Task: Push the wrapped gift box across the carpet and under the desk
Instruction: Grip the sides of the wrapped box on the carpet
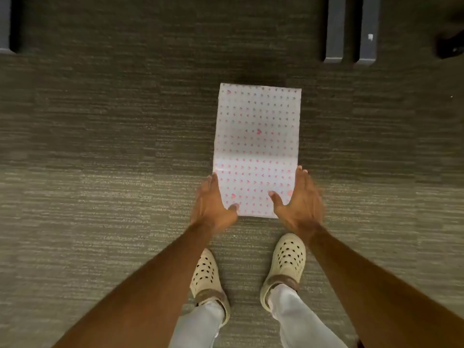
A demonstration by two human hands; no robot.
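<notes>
The wrapped gift box [257, 136] lies flat on the grey carpet [100, 172], long side pointing away from me. Its paper is white with small pink hearts. My left hand [213, 204] presses against the box's near left corner, fingers along the left side and thumb on top. At the near right corner, my right hand [300, 199] does the same, with fingers spread along the right edge. The desk's dark legs [350, 31] stand beyond the box at the top right, with shadowed floor between them and another leg [6, 23] at the far left.
My two feet in cream perforated clogs [286, 262] stand just behind the box. A dark object, perhaps a chair base [449, 43], sits at the top right edge. Carpet stretches wide to the left and right of the box.
</notes>
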